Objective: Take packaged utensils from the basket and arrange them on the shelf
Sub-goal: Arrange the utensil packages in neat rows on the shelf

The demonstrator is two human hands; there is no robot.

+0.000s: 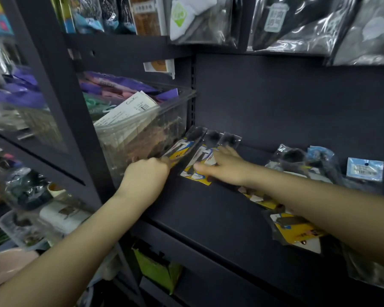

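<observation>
**Lining up the packs on the dark shelf**

Across the lower frame, two bare forearms reach toward the dark shelf. Left of centre, the left hand is closed around the near end of a packaged utensil, holding it tilted on edge beside the clear bin. Just right of it, the right hand lies open and flat, fingers spread, pressing on the row of packs already lying on the shelf. Done well, the tilted pack should go down flush against its neighbour while the right hand steadies the row. Farther right lie more packs, partly behind the arm. Motion blur smears the labels, and no basket is visible.
</observation>
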